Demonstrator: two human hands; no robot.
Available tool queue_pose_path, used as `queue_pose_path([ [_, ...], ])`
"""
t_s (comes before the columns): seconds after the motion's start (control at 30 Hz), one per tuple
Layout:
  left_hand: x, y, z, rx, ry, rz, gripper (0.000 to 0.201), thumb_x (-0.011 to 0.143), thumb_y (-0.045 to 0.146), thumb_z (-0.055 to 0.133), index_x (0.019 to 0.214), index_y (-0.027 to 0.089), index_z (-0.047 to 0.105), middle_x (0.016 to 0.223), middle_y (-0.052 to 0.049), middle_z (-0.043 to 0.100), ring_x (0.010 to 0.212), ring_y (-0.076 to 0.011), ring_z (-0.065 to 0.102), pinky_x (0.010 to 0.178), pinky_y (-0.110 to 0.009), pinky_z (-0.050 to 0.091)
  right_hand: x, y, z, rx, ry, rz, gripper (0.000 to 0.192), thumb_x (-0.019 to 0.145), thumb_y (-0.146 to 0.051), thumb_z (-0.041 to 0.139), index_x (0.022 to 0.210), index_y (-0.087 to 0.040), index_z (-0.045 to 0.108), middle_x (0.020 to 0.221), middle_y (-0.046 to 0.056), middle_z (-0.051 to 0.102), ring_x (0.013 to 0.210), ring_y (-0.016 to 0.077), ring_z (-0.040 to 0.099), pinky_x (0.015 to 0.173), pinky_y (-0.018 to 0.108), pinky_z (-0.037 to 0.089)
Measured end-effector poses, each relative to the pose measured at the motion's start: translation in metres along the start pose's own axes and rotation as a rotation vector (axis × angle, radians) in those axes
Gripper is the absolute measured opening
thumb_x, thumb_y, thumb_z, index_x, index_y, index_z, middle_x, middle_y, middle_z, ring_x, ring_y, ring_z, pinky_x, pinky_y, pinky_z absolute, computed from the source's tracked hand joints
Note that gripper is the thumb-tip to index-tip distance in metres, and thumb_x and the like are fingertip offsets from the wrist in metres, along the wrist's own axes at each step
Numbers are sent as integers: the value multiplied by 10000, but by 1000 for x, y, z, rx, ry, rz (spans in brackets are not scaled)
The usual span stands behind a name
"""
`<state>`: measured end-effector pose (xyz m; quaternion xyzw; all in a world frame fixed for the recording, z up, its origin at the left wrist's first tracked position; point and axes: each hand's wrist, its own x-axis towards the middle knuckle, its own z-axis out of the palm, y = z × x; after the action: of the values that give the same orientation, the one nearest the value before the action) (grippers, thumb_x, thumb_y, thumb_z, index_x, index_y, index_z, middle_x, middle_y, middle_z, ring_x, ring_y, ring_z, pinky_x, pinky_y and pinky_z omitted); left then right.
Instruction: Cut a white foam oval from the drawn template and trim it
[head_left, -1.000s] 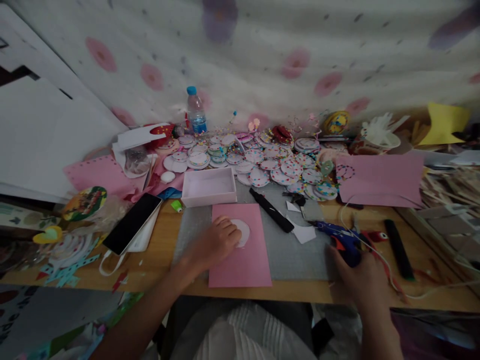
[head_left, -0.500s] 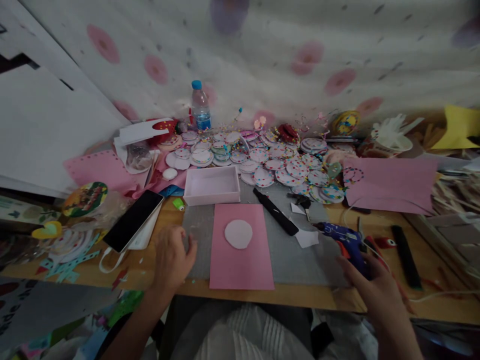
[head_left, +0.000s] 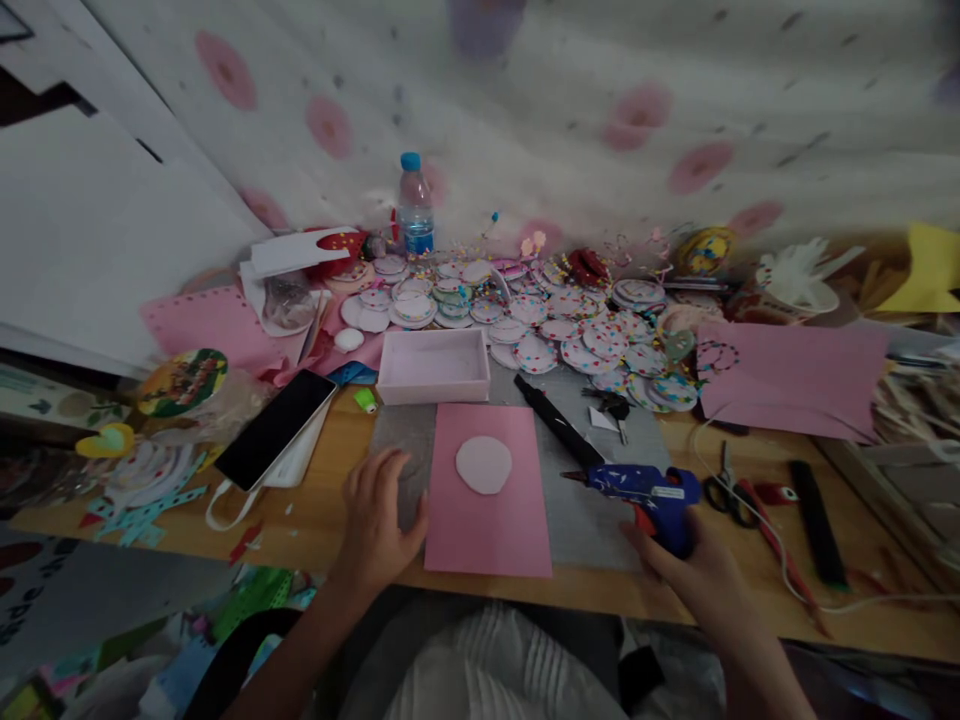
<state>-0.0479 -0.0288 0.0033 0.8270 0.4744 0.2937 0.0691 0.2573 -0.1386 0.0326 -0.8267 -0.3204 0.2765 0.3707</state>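
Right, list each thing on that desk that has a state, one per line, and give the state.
left hand: flat, at the pink sheet's left edge
right hand: gripping the glue gun
glue gun: held, nozzle pointing left
pink sheet: flat on the grey mat
white disc: lying on the pink sheet
pink box: open, nothing in it
water bottle: upright, capped
phone: screen dark
scissors: lying closed

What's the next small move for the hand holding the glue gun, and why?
Probably swing the glue gun left so its nozzle reaches the pale disc. The right hand grips it with the nozzle pointing that way, short of the pink sheet, which the left hand steadies by its edge.
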Motion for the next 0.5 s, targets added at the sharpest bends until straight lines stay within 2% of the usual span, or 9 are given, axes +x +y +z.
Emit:
queue_pose_path([
  [0.07, 6, 9, 1, -82, -57, 65, 418, 841, 163, 531, 1239, 192, 407, 1187, -138, 533, 1122, -280, 502, 971, -473, 405, 1, 0, 4, -26, 27, -45, 316, 596, -471, 707, 638, -229, 509, 445, -71, 440, 409, 112, 400, 411, 245, 321],
  [0.13, 12, 21, 9, -164, -170, 121, 429, 856, 158, 533, 1258, 190, 388, 1217, -134, 525, 1150, -259, 495, 985, -436, 422, 2, 0, 11, -22, 28, -63, 326, 590, -476, 713, 640, -222, 514, 457, -67, 445, 420, 111, 401, 409, 243, 317],
  [0.23, 20, 37, 31, -174, -291, 129, 611, 814, 280, 647, 1323, 145, 336, 1374, -194, 410, 1280, -327, 395, 1046, -503, 375, 0, -3, 20, 7, 10, -25, 336, 578, -473, 716, 595, -219, 497, 448, -57, 442, 412, 106, 388, 393, 241, 305],
  [0.33, 28, 44, 51, -144, -294, 83, 718, 766, 377, 703, 1318, 95, 340, 1383, -246, 382, 1311, -390, 344, 1052, -566, 348, -4, -7, 24, 71, 4, 0, 340, 591, -435, 718, 548, -231, 450, 427, -61, 409, 397, 92, 347, 376, 235, 276],
  [0.4, 31, 43, 56, -174, -280, 86, 623, 795, 313, 669, 1294, 103, 361, 1317, -222, 449, 1275, -361, 394, 1048, -551, 358, -5, -9, 24, 122, -1, 6, 323, 591, -408, 727, 558, -233, 457, 424, -62, 411, 394, 94, 349, 367, 233, 276],
  [0.5, 33, 39, 53, -290, -276, 86, 545, 804, 205, 636, 1284, 168, 380, 1268, -158, 498, 1215, -300, 457, 1036, -515, 379, -4, -8, 23, 166, -13, 27, 302, 574, -387, 748, 577, -227, 492, 417, -60, 432, 387, 97, 364, 356, 229, 280],
])
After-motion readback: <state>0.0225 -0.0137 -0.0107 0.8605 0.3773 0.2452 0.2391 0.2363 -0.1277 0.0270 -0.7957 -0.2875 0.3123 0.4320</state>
